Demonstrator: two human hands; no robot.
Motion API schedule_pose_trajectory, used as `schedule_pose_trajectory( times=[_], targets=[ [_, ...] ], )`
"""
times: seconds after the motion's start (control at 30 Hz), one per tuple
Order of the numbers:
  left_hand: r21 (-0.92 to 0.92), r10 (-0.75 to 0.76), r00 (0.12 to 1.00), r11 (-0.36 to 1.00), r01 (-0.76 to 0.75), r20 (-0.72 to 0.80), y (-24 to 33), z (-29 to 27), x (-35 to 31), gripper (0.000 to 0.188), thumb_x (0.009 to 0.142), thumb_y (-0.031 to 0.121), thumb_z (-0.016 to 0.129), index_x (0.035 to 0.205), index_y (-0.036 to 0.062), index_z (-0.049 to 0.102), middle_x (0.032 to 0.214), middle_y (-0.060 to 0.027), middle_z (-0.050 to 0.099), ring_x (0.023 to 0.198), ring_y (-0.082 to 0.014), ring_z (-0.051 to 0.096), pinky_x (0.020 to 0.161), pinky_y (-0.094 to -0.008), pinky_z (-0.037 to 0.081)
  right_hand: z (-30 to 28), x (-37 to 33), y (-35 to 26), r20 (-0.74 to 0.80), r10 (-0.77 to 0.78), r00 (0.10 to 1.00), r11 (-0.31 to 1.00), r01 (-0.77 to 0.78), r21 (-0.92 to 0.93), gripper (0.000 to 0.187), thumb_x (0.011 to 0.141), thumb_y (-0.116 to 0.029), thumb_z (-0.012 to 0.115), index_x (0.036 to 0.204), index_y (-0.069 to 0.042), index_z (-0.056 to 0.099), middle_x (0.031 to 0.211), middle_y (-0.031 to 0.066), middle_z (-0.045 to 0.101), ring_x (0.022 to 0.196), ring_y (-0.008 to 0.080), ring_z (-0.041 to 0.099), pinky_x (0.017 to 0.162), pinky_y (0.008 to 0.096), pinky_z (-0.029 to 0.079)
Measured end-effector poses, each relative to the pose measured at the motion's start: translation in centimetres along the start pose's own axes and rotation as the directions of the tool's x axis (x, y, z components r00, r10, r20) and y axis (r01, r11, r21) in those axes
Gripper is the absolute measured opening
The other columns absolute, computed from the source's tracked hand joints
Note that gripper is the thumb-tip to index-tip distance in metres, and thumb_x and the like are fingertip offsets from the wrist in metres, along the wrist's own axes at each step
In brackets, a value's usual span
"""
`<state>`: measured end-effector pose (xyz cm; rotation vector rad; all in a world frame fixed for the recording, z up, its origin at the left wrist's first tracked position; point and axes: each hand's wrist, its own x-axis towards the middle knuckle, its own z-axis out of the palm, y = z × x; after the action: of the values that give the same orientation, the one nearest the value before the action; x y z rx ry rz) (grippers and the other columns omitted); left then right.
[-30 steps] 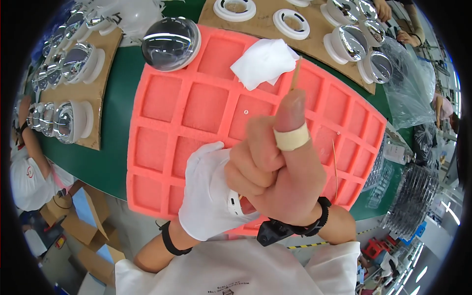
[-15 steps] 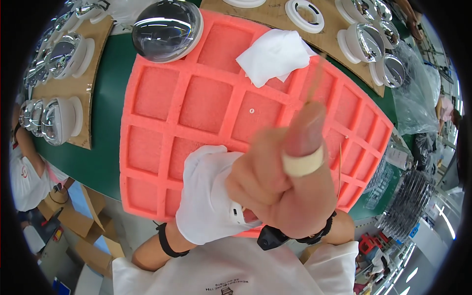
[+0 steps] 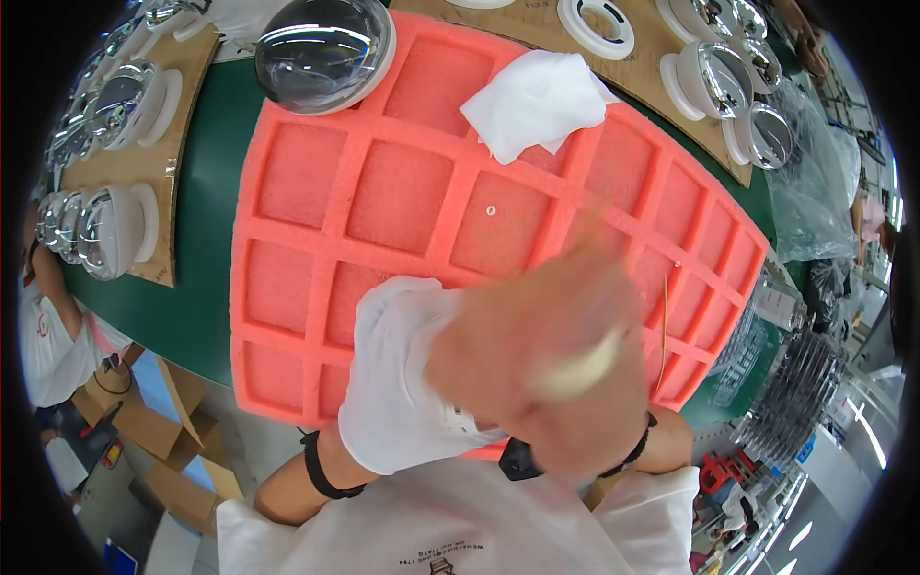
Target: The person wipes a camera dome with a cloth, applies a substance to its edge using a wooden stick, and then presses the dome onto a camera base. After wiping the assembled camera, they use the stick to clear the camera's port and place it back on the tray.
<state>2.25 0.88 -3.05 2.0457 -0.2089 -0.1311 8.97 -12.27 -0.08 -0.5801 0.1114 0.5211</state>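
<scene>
My left hand (image 3: 398, 374) is covered by white fabric that looks like a glove. Its fingers curl round a small white part (image 3: 458, 416), mostly hidden behind my other hand. My right hand (image 3: 546, 364), smeared by motion, passes in front of that part with a pale band round one finger. A faint tan streak above it matches the thin stick it grips in the earlier view. Both hands are over a pink foam tray (image 3: 350, 254) with square pockets. Another thin tan stick (image 3: 663, 335) and a small white ring (image 3: 491, 210) lie on the tray.
A large clear dome (image 3: 321, 57) rests on the tray's far left corner, and a white cloth (image 3: 537, 103) farther right. Mirrored dome units stand on cardboard at the left (image 3: 125, 105) and far right (image 3: 714, 81). Clear plastic bags (image 3: 810, 182) lie at the right.
My right hand has blurred and shifted slightly left; the stick, distinct before, is now only a faint streak. My left hand stays nearly where it was.
</scene>
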Motion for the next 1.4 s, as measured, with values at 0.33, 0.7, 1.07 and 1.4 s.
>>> schedule_pose_trajectory(
  times=[0.33, 0.7, 1.07, 1.4],
  targets=[
    [-0.047, -0.052, 0.995, 0.997, 0.057, 0.089, -0.2, -0.2, 0.3, 0.06, 0.061, 0.029, 0.088, 0.112, 0.0099, 0.061, 0.112, -0.0101, 0.055, 0.101, -0.0334, 0.052, 0.09, -0.0459, 0.038, 0.9, 0.3, 0.1, 0.212, 0.029, 0.977, 0.934, 0.049, -0.354, 0.031, 0.105, -0.021, 0.05, 0.078, -0.007, 0.048, 0.055, -0.0013, 0.038, 0.047, 0.0085, 0.032, 0.044, 0.0295, 0.026],
    [0.0, 0.079, 0.993, 0.997, -0.079, -0.086, -0.8, 0.7, -0.6, 0.076, 0.059, 0.033, 0.092, 0.12, 0.0092, 0.054, 0.111, -0.0098, 0.055, 0.1, -0.0325, 0.052, 0.09, -0.0444, 0.037, 0.5, -0.3, 0.6, 0.036, -0.136, 0.99, 0.989, 0.134, 0.059, 0.034, 0.102, -0.014, 0.049, 0.07, -0.004, 0.046, 0.065, -0.0004, 0.049, 0.047, 0.0102, 0.036, 0.045, 0.028, 0.026],
    [-0.212, -0.218, 0.895, 0.924, 0.318, 0.389, 1.1, -2.0, 2.6, 0.066, 0.058, 0.028, 0.089, 0.112, 0.0094, 0.056, 0.109, -0.0086, 0.058, 0.093, -0.0304, 0.054, 0.084, -0.0447, 0.039, 1.7, 0.0, -0.4, 0.028, -0.204, 0.978, 0.891, 0.198, -0.408, 0.044, 0.104, -0.04, 0.04, 0.073, -0.01, 0.045, 0.053, -0.0026, 0.039, 0.04, 0.0088, 0.033, 0.038, 0.0262, 0.025],
    [-0.264, -0.16, 0.965, 0.941, 0.213, 0.207, 0.0, -0.7, 1.4, 0.064, 0.057, 0.024, 0.09, 0.111, 0.0079, 0.061, 0.108, -0.009, 0.058, 0.094, -0.0318, 0.054, 0.088, -0.0431, 0.039, 1.9, -0.3, -1.2, 0.379, -0.095, 0.921, 0.817, 0.289, -0.498, 0.022, 0.102, -0.013, 0.054, 0.091, 0.001, 0.066, 0.063, 0.0023, 0.058, 0.045, 0.0129, 0.052, 0.043, 0.0262, 0.037]
  ],
)
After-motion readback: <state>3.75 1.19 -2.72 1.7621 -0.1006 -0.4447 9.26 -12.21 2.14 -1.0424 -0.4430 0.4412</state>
